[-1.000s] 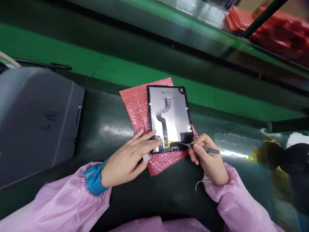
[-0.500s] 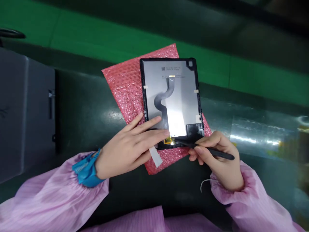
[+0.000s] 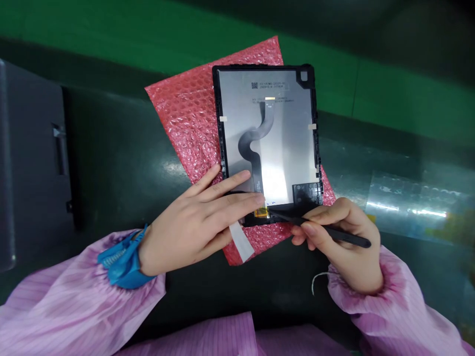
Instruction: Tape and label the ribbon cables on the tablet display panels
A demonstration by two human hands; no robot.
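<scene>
A tablet screen assembly (image 3: 282, 143) lies back side up, with a black frame and a silver panel. Down it runs a grey S-shaped flex cable (image 3: 249, 143). My left hand (image 3: 200, 217) rests with spread fingers on its lower left, one fingertip on the cable's lower end. A white strip (image 3: 241, 242) sticks out from beneath those fingers. My right hand (image 3: 341, 242) pinches a black spudger (image 3: 349, 238). The spudger's pointed tip is at the tablet's bottom edge, beside a gold-coloured connector piece (image 3: 261, 212); whether it touches cannot be made out.
Under the tablet is a pink bubble-wrap bag (image 3: 178, 109) on a dark green table mat (image 3: 122, 148). A grey box (image 3: 33, 163) stands at the left. Clear plastic film (image 3: 408, 202) lies at the right. A blue wrist strap (image 3: 126, 259) is on my left wrist.
My view has come a little closer, so the tablet appears larger and higher. Both hands keep about the same places on it, and the spudger tip stays near the gold piece.
</scene>
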